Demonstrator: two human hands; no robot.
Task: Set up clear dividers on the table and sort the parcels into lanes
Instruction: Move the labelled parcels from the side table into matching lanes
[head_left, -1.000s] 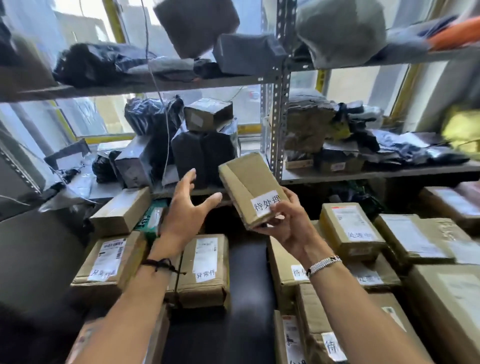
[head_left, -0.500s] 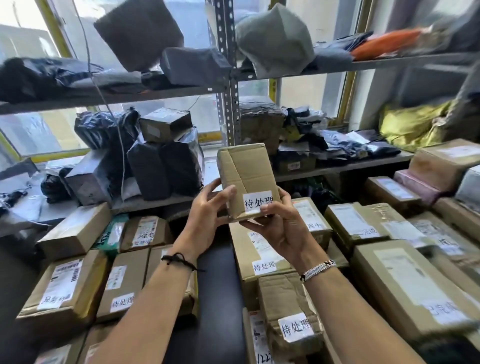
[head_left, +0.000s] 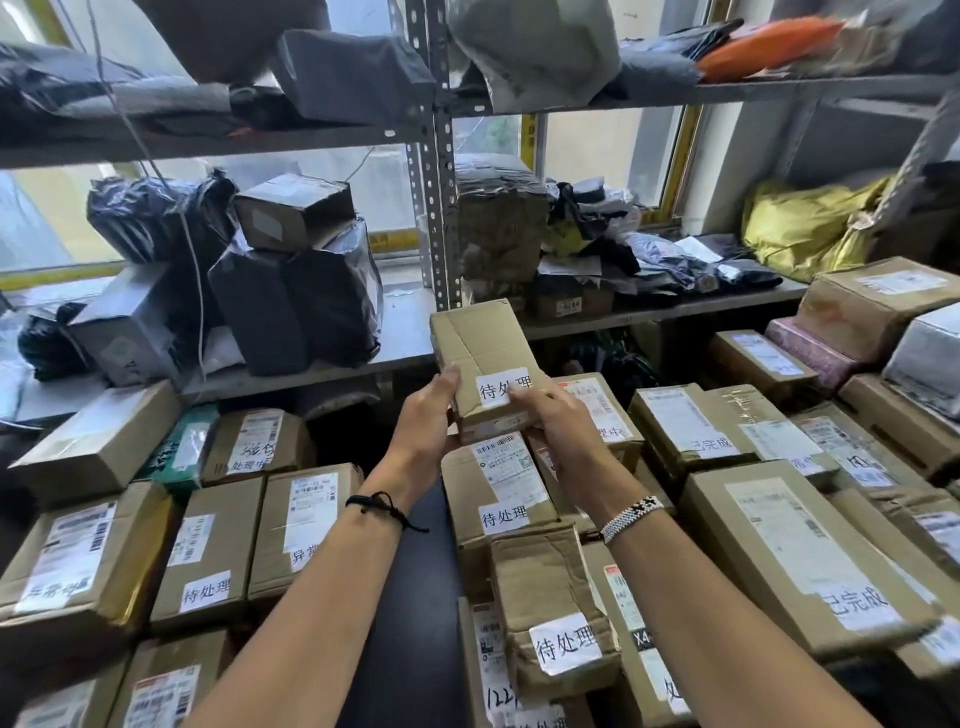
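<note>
A small brown cardboard parcel (head_left: 480, 343) with a white handwritten label is held up in the middle of the view. My left hand (head_left: 423, 423) grips its left side, thumb on the front face. My right hand (head_left: 558, 421) grips its lower right corner, fingers partly covering the label. The parcel hovers over a column of labelled brown parcels (head_left: 501, 488) on the dark table (head_left: 415, 597). No clear divider is visible.
Labelled cardboard boxes lie in groups at the left (head_left: 213, 551) and at the right (head_left: 800, 556), with a bare dark strip of table between them. A metal shelf rack (head_left: 434, 156) behind carries black-wrapped bundles (head_left: 296, 301), boxes and a yellow bag (head_left: 810, 228).
My left hand came in from open air and took hold of the parcel beside my right hand. The parcel turned upright and sank toward the middle column, and my view swung right.
</note>
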